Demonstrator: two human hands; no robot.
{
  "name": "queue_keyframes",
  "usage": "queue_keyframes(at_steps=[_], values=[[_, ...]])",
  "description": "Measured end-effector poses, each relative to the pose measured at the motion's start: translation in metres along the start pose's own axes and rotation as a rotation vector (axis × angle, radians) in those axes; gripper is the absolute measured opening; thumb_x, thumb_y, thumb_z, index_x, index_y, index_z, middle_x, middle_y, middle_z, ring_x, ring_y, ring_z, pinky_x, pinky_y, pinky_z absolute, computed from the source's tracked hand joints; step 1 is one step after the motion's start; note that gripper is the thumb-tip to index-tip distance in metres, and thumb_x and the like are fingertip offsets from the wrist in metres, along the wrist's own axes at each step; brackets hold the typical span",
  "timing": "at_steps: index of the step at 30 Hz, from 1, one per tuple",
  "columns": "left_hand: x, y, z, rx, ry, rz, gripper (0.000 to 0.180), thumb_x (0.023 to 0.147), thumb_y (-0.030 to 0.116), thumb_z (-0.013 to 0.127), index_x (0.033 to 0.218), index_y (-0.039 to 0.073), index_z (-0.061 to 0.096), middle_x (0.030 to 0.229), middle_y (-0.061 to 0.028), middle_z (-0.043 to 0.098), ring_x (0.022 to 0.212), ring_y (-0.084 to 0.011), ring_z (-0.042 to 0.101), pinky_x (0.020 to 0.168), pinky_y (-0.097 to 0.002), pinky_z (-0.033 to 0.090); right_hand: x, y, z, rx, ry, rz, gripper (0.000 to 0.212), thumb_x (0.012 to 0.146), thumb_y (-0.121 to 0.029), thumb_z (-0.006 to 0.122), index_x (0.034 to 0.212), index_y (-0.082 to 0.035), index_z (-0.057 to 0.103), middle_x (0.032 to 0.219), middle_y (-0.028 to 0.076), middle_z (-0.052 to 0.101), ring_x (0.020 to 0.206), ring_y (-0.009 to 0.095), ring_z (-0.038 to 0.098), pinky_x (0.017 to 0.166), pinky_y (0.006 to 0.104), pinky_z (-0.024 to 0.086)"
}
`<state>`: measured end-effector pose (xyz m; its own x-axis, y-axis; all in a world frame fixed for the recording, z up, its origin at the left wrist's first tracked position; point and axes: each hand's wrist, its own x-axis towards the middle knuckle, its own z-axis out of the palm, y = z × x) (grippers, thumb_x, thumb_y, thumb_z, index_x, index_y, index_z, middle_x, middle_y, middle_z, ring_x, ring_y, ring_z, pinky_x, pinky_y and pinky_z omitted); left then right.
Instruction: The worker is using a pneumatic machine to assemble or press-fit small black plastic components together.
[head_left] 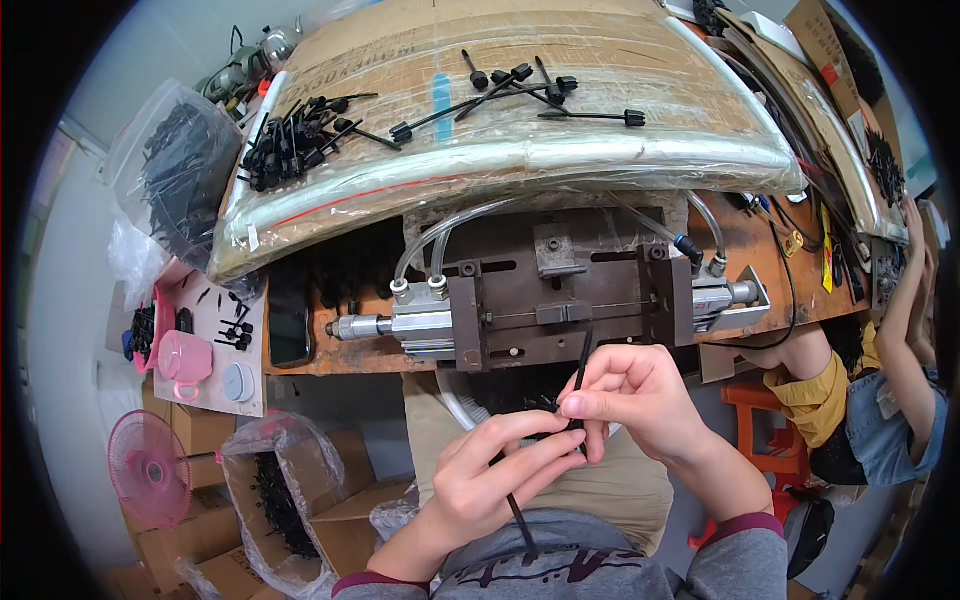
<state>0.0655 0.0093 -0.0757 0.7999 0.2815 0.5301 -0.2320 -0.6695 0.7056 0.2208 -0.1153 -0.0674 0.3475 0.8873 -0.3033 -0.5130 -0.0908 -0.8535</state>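
My two hands meet in front of the clamping fixture, above my lap. Between its thumb and fingers my right hand (640, 400) pinches a thin black plastic rod (583, 360), whose upper end points at the fixture. My left hand (495, 465) closes on another black rod (518, 520), which slants down toward my shirt. A dark part shows between the fingertips, where the pieces come together; fingers hide whether they are joined. Just beyond stands the dark metal fixture (490, 340), with a small block (565, 313) at its middle and a pneumatic cylinder (425, 325) on its left.
Black rods with knobbed ends (285, 150) lie piled on a plastic-wrapped cardboard slab (600, 140). A phone (291, 320), pink cup (186, 358) and pink fan (150, 468) are at left. Clear air hoses (440, 235) arch behind the fixture. Another person's arm (905, 310) is at right.
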Motion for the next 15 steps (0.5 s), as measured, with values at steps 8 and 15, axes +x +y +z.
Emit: queue_keyframes(at_steps=[8, 15], values=[[-0.001, -0.0034, -0.0007, 0.084, 0.005, 0.108, 0.036, 0.064, 0.011, 0.086, 0.099, 0.007, 0.076, 0.106, -0.0087, 0.073, 0.076, -0.0158, 0.071, 0.055, -0.0239, 0.051, -0.0017, 0.0034, -0.0022, 0.021, 0.006, -0.065, 0.015, 0.091, -0.015, 0.071, 0.091, -0.001, 0.066, 0.071, 0.004, 0.069, 0.055, 0.009, 0.064, 0.049, 0.0197, 0.042], [-0.0034, -0.0038, -0.0079, 0.122, -0.076, 0.114, 0.03, 0.065, 0.012, 0.083, 0.094, 0.008, 0.077, 0.107, -0.0104, 0.073, 0.064, -0.0143, 0.069, 0.051, -0.0225, 0.048, -0.0024, 0.0032, -0.003, 0.107, 0.081, -0.146, 0.021, 0.096, -0.012, 0.061, 0.109, 0.005, 0.064, 0.08, 0.01, 0.07, 0.057, 0.011, 0.063, 0.051, 0.0223, 0.046]])
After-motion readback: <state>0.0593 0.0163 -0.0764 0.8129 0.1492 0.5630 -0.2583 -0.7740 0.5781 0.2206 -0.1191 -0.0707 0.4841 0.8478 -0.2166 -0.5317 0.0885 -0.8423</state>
